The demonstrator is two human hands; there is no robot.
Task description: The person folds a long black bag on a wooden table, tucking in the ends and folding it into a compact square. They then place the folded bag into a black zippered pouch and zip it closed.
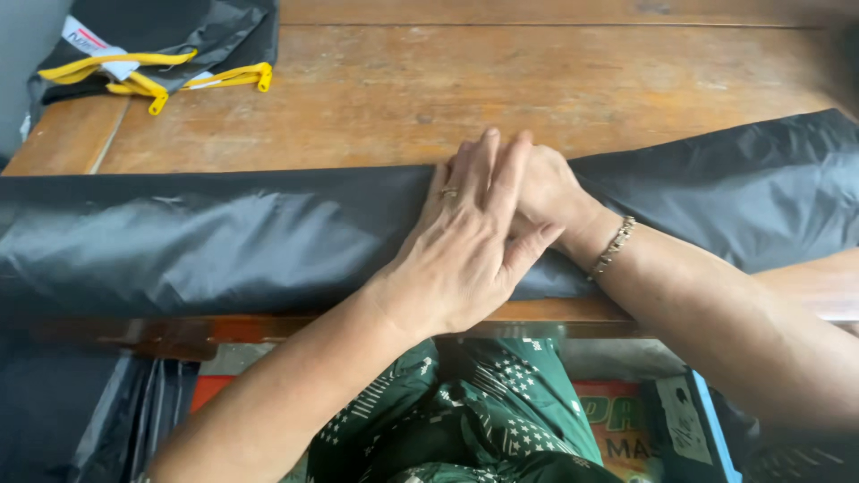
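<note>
A long folded strip of black fabric (224, 237) lies across the wooden table (403, 89) from left to right. Both hands press on it near the middle. My left hand (465, 241), with a ring on one finger, lies flat with its fingers stretched, on top of my right hand (550, 190). My right hand rests on the fabric near its far edge, and a chain bracelet circles its wrist. The left hand hides the right hand's fingers, so I cannot tell whether they grip the fabric.
A black bag with yellow straps (152, 54) sits at the table's back left corner. Below the near edge are a green patterned garment (465, 411) on my lap, more dark fabric (72, 402) at the left, and a colourful printed box (644, 429) at the right.
</note>
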